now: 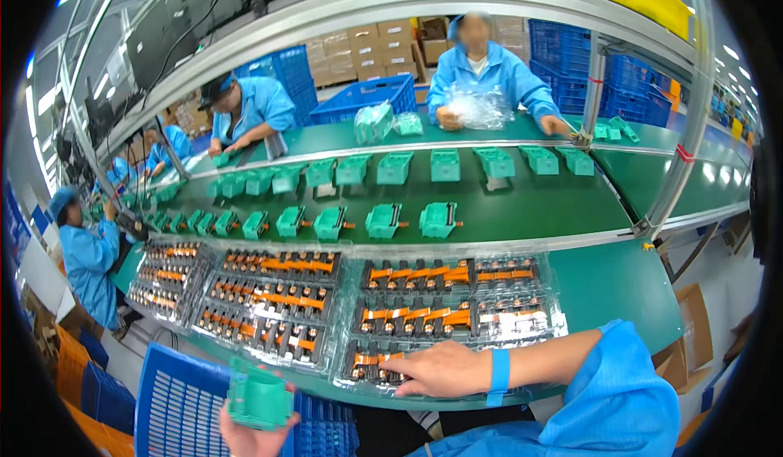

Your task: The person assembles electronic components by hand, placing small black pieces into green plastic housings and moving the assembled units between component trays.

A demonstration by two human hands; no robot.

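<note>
My left hand (245, 438) is closed around a green plastic housing (259, 396), an open box-like shape, and holds it up over a blue crate below the bench's front edge. My right hand (436, 367), with a blue band on its wrist, reaches into the near row of a clear plastic tray (561, 324). Its index finger is stretched out onto small black parts with orange strips (364, 360), the thumb apart from it. Whether it touches a part or hovers just above, I cannot tell. More such parts fill the tray's other rows.
Further clear trays with black-and-orange parts (265, 298) lie to the left. Green housings (330, 222) line the conveyor (522, 204) beyond in two rows. A blue crate (175, 392) stands at lower left. Metal posts (681, 171) frame the bench; co-workers (489, 73) sit across it.
</note>
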